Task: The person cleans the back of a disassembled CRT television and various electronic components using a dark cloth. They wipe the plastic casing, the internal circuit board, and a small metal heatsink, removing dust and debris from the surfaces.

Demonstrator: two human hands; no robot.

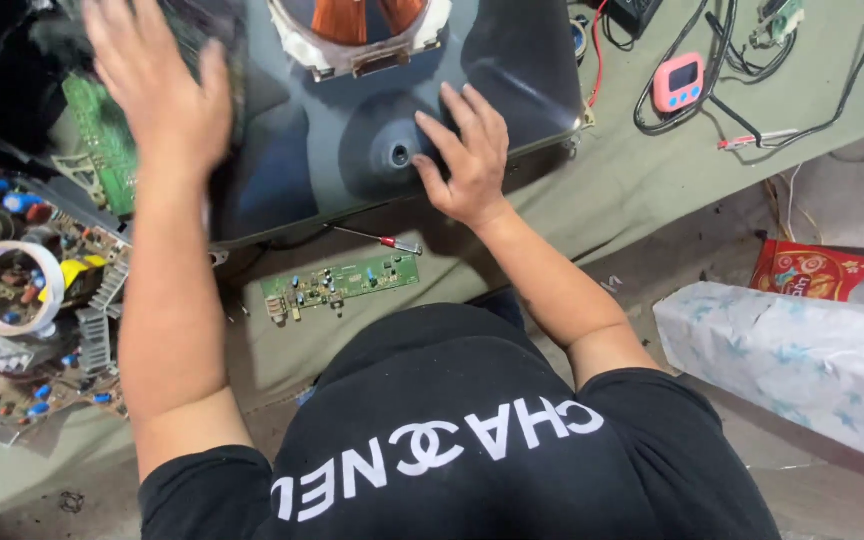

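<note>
- Head view looks down over your chest onto a cloth-covered bench, where a dark picture tube lies face down with its funnel back turned up toward you.
- Your right hand lies flat and open on the near right slope of the tube, fingers spread, gripping nothing; the fingertips rest just beside the small round anode socket, which sits to the left of the hand.
- Your left hand is open too, palm down over the tube's left edge, and blurred, so you cannot tell whether it actually touches the glass.
- Under and behind that left hand a green circuit board stands against the tube's left side.
- At the top of the tube, well away from both hands, the copper-wound deflection yoke rings the neck.
- Between the tube's near edge and your body lie a red-handled screwdriver and, just below it, a small green board.
- Left of your left forearm sits a crowded chassis board with a roll of tape on it.
- Far right, beyond your right hand, a pink timer-like gadget lies among black cables.
- Near your right elbow a pale wrapped bundle sits by a red packet.
</note>
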